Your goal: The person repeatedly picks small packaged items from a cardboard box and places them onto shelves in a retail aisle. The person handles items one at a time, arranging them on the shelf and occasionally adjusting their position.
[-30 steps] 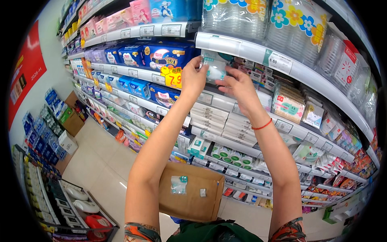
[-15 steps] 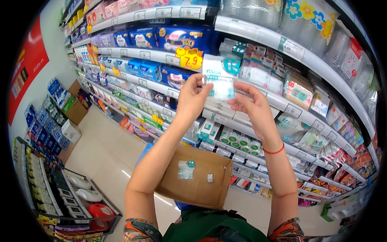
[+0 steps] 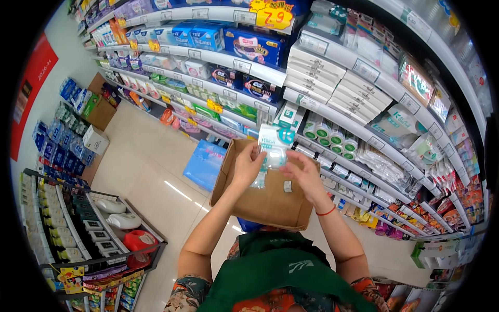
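Observation:
My left hand (image 3: 248, 167) pinches the left edge of a clear and white plastic packet (image 3: 276, 141) with teal printing. My right hand (image 3: 306, 179) is at the packet's right edge, thumb and fingers apart and curved; whether it touches the packet is hard to tell. Just below both hands is an open brown cardboard box (image 3: 254, 209). Inside it lie a similar clear packet (image 3: 258, 181), partly covered by my left hand, and a small white piece (image 3: 287, 186).
Shelves (image 3: 358, 132) of packaged goods curve across the front and right. A blue package (image 3: 205, 165) lies on the floor left of the box. A display rack (image 3: 106, 249) with bottles is at lower left; a white carton (image 3: 95, 140) sits by the wall.
Both hands have come down with the packet from in front of the shelf to just over the box. The view has tilted downward, showing more of the lower shelves and the green apron.

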Available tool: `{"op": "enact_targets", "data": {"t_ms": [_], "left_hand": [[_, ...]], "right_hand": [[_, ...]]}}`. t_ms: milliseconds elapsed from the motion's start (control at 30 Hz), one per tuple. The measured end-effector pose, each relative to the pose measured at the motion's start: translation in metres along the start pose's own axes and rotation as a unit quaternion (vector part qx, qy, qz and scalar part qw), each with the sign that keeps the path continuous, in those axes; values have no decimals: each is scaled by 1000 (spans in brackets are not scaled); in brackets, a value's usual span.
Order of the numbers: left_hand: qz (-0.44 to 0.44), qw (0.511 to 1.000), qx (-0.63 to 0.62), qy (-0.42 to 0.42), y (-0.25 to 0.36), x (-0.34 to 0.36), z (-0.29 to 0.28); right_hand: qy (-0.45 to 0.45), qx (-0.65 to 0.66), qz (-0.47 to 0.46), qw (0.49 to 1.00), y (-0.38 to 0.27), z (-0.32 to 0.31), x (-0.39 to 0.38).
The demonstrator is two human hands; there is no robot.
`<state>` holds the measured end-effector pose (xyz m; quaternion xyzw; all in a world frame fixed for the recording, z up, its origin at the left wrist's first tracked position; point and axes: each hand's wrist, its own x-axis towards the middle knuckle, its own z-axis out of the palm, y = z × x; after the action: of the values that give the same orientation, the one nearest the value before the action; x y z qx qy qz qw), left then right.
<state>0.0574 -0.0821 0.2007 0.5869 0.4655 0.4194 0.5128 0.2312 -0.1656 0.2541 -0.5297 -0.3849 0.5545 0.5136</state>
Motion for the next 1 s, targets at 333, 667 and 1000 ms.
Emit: {"op": "enact_targets", "data": {"t_ms": [333, 667, 1000], "left_hand": [[-122, 970, 199, 65, -147, -21, 7], [-221, 934, 274, 60, -206, -20, 14], [-239, 962, 78, 110, -250, -13, 3]], "right_hand": [[-47, 1, 207, 977, 137, -7, 36], [-70, -71, 257, 961, 206, -14, 65], [-70, 36, 301, 950, 206, -4, 77]]}}
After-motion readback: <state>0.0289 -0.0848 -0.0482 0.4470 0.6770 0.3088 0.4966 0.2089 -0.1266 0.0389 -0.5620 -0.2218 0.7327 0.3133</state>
